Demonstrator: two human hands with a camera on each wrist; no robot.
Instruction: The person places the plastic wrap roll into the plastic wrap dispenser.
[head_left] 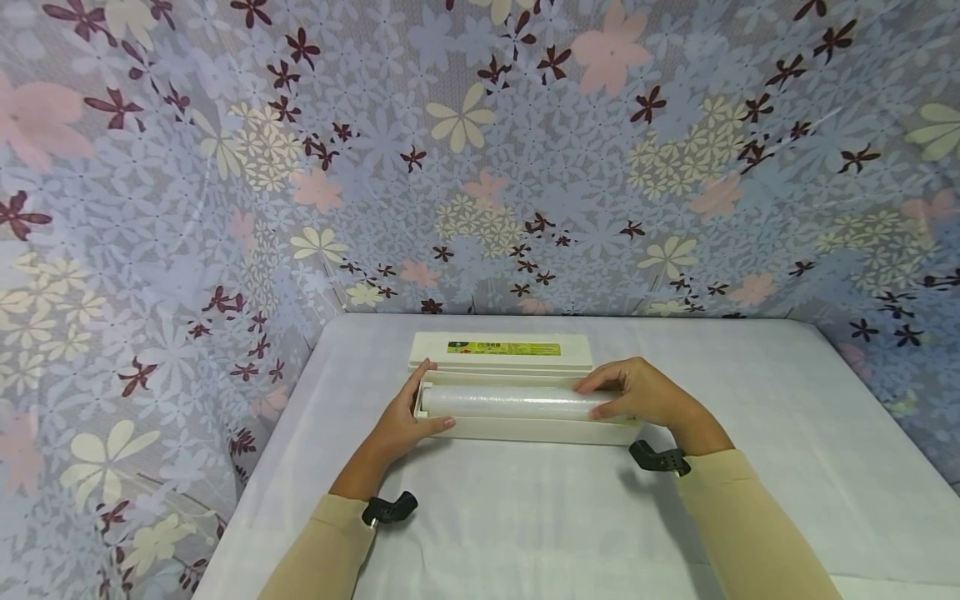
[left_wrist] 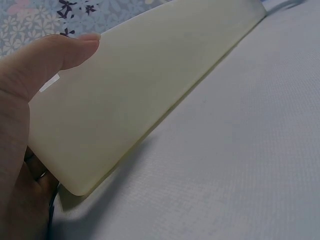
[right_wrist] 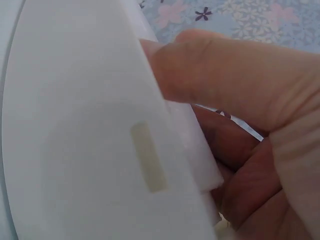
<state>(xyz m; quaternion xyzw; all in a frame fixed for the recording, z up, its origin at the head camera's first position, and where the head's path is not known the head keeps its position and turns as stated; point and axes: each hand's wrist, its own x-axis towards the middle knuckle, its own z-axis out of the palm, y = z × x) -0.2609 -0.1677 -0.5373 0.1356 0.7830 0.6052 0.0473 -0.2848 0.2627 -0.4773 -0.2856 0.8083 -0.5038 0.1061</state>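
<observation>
A long off-white box (head_left: 525,430) lies lengthwise across the table, its top open. Inside it sits a white, shiny roll of cling film (head_left: 510,402). My left hand (head_left: 401,425) grips the box's left end, thumb on the front wall and fingers round the end. In the left wrist view that thumb presses against the smooth box wall (left_wrist: 125,100). At the other end, my right hand (head_left: 648,392) pinches the roll between thumb and fingers. The right wrist view has the roll's end (right_wrist: 197,145) behind the box wall (right_wrist: 75,125), partly hidden by it.
Behind the box is its off-white lid (head_left: 427,350), bearing a yellow-green label (head_left: 504,348). A white cloth covers the table (head_left: 525,517). Flowered fabric (head_left: 480,167) hangs along the back and left sides. Black bands (head_left: 660,458) sit on both wrists.
</observation>
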